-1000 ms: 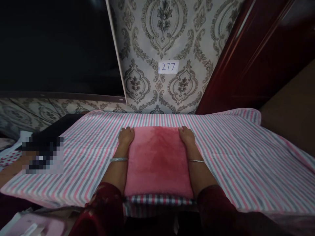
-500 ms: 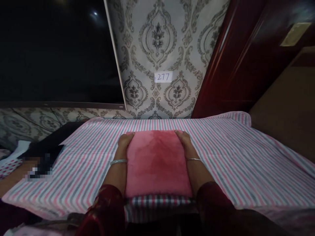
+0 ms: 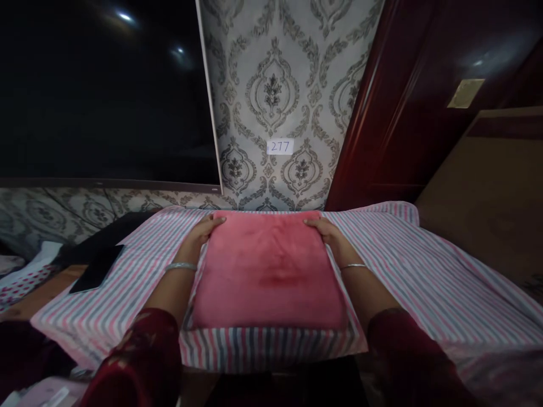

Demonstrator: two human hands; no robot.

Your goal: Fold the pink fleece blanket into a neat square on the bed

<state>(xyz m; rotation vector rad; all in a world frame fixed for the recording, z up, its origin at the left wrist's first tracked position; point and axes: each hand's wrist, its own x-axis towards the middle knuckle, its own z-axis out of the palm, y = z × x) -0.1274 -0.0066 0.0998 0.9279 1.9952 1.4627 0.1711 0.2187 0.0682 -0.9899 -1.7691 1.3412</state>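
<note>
- A folded pink plush cloth [image 3: 267, 271] lies flat in the middle of the view, on top of a pink, grey and white striped sheet [image 3: 407, 271] that covers the bench.
- The left hand [image 3: 202, 230] grips the cloth's far left corner, fingers curled over the edge and onto the plush top; a silver bangle [image 3: 181, 266] sits on that wrist.
- The right hand [image 3: 330, 233] holds the far right corner the same way, fingers closed over the edge, with a thin bangle [image 3: 353, 265] on the wrist.
- Both forearms run along the cloth's two sides, dark red patterned sleeves [image 3: 139, 362] at the near end.
- The near edge of the striped sheet shows as a folded band just below the pink cloth.
- The far edge of the cloth reaches close to the wall, which is papered in a grey damask pattern [image 3: 271, 96].
- A small white label reading 277 [image 3: 280, 147] is stuck on the wallpaper, above the cloth.
- A large dark screen [image 3: 102, 90] fills the upper left.
- A flat black object [image 3: 97, 265] lies on the left, just beside the sheet's edge.
- Dark red wooden panelling [image 3: 407, 113] stands on the right.
</note>
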